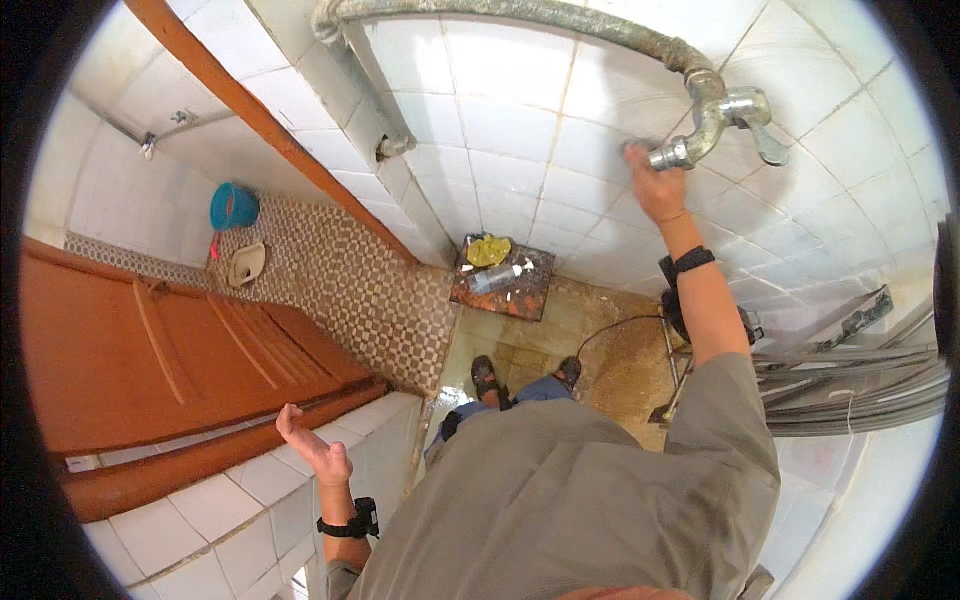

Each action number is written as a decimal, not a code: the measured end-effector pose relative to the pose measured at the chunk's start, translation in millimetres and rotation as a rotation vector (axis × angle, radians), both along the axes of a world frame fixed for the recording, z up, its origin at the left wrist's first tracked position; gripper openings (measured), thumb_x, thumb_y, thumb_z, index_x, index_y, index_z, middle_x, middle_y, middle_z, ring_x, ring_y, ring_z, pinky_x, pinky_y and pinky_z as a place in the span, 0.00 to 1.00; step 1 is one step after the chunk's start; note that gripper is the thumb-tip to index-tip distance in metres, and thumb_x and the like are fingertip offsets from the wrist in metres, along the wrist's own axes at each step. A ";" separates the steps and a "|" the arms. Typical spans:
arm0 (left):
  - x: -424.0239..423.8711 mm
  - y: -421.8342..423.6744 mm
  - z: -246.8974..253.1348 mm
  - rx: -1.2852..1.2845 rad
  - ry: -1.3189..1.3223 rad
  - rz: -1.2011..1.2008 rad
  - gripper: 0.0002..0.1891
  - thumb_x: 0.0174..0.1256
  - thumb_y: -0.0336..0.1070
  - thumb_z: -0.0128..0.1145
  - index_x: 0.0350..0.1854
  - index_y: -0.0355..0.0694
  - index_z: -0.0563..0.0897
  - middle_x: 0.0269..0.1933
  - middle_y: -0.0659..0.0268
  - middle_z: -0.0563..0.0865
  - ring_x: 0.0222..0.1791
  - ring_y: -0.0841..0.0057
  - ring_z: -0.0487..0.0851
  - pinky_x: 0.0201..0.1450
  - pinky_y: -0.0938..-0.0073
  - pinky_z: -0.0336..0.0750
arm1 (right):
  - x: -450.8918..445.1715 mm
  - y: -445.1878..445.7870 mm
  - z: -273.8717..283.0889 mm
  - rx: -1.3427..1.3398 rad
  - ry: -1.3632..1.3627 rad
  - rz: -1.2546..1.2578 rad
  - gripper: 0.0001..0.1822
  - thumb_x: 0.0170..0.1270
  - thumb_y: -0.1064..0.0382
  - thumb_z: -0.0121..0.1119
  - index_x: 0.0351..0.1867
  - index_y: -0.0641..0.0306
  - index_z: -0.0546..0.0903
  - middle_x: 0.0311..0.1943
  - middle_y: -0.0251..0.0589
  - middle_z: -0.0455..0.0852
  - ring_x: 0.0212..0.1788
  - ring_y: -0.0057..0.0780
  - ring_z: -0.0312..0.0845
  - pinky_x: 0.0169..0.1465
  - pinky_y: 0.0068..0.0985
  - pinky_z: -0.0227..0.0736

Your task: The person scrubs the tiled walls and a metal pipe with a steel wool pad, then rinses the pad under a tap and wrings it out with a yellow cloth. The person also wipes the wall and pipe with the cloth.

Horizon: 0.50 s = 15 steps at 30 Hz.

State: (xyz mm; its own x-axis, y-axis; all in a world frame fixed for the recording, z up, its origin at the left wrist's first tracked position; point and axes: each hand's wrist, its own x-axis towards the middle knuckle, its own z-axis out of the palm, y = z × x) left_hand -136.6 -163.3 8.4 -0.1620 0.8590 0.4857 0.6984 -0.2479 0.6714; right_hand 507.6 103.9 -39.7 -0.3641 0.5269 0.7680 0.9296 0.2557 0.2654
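My right hand (657,186) is raised to the metal tap (705,139) on the white tiled wall. It lies at the mouth of the spout, which partly covers the fingers. I cannot tell whether they touch the spout or the tiles. The tap's lever (771,147) points down and to the right. My left hand (319,450) is held in the air near the orange-brown door (202,352), holding nothing, thumb apart from the bent fingers. Both wrists wear black straps. A corroded pipe (510,9) runs along the wall to the tap.
A stained board (525,300) by the wall carries a clear pump bottle (495,280) and a crumpled yellow-green item (489,250). The floor looks wet. A squat toilet (247,265) and blue bucket (234,206) lie beyond the doorway. Grey lengths of material (847,390) jut in at right.
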 end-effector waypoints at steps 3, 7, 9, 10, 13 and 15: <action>-1.4 3.5 2.2 0.018 0.044 -0.028 0.50 0.60 0.73 0.55 0.70 0.32 0.63 0.60 0.55 0.66 0.58 0.62 0.65 0.61 0.61 0.62 | -12.3 -21.3 31.9 -0.275 -0.205 0.110 0.12 0.56 0.69 0.61 0.42 0.57 0.88 0.46 0.32 0.84 0.55 0.37 0.77 0.55 0.39 0.72; -2.4 -2.7 6.7 0.031 0.045 -0.004 0.48 0.60 0.71 0.56 0.69 0.34 0.64 0.59 0.53 0.67 0.56 0.61 0.66 0.60 0.60 0.63 | 52.4 -45.8 121.7 -0.055 -0.096 -0.133 0.12 0.61 0.65 0.60 0.46 0.60 0.86 0.49 0.37 0.85 0.54 0.40 0.78 0.55 0.38 0.73; 0.1 -12.4 9.5 0.020 0.050 0.019 0.47 0.60 0.71 0.56 0.69 0.33 0.64 0.58 0.53 0.67 0.57 0.61 0.66 0.60 0.60 0.63 | 94.7 -57.6 206.2 0.156 0.173 -0.300 0.14 0.65 0.62 0.58 0.49 0.64 0.85 0.50 0.43 0.86 0.54 0.45 0.79 0.58 0.38 0.72; 0.6 -16.8 4.3 0.031 0.026 0.032 0.47 0.61 0.70 0.56 0.68 0.32 0.65 0.58 0.52 0.68 0.58 0.60 0.66 0.61 0.59 0.63 | 97.8 -61.9 254.0 0.298 0.280 -0.347 0.16 0.67 0.60 0.57 0.51 0.66 0.85 0.51 0.46 0.86 0.54 0.47 0.80 0.59 0.39 0.72; 10.7 -24.1 -1.8 -0.019 0.003 0.081 0.46 0.62 0.70 0.56 0.68 0.31 0.65 0.59 0.52 0.68 0.58 0.60 0.67 0.61 0.59 0.64 | 57.2 -49.4 321.9 0.784 0.231 -0.373 0.19 0.66 0.57 0.64 0.51 0.70 0.84 0.51 0.52 0.86 0.53 0.49 0.80 0.59 0.38 0.74; 25.8 -25.1 0.7 -0.010 0.003 0.093 0.46 0.62 0.70 0.56 0.67 0.31 0.65 0.59 0.51 0.68 0.59 0.59 0.67 0.62 0.58 0.64 | 26.5 -25.7 312.4 0.640 0.236 -0.295 0.18 0.66 0.61 0.64 0.54 0.68 0.83 0.53 0.49 0.86 0.56 0.45 0.80 0.61 0.37 0.73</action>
State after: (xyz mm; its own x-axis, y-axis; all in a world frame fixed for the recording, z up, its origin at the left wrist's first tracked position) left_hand -110.7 -188.4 9.1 -0.2401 0.8450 0.4779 0.7203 -0.1750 0.6712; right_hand 534.1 78.2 272.7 -0.0642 0.0008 0.9979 0.9864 -0.1513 0.0636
